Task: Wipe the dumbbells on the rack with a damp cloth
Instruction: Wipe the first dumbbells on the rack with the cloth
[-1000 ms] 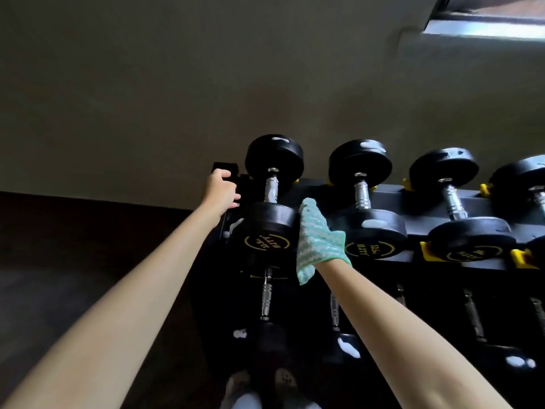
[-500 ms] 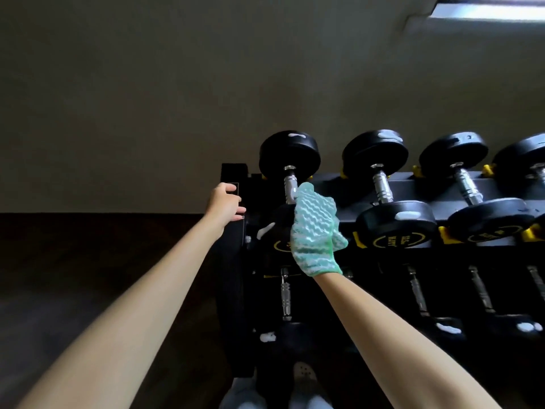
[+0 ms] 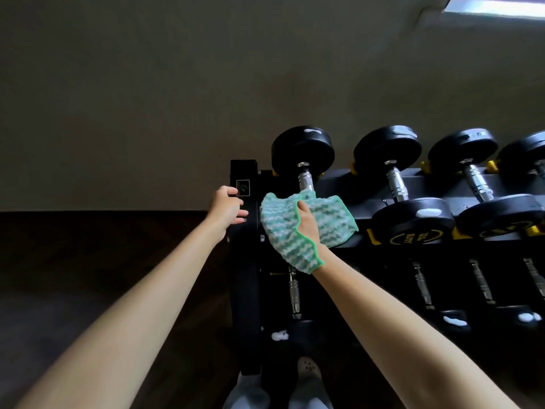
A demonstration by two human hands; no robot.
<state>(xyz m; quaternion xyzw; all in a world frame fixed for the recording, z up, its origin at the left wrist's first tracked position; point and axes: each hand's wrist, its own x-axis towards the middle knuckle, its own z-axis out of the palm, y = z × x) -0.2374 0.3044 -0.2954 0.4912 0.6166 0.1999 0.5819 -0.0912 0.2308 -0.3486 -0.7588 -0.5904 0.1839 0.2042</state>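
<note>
Head view: right hand [image 3: 306, 224] gripped the green-and-white wavy cloth [image 3: 295, 231], draped over the near head of the leftmost black rubber dumbbell [image 3: 303, 152] on the black metal rack [image 3: 244, 178]. Left hand [image 3: 227, 206], fingers loosely curled, rested against the rack's left post. Dumbbells to the right looked unwiped; most work remained.
</note>
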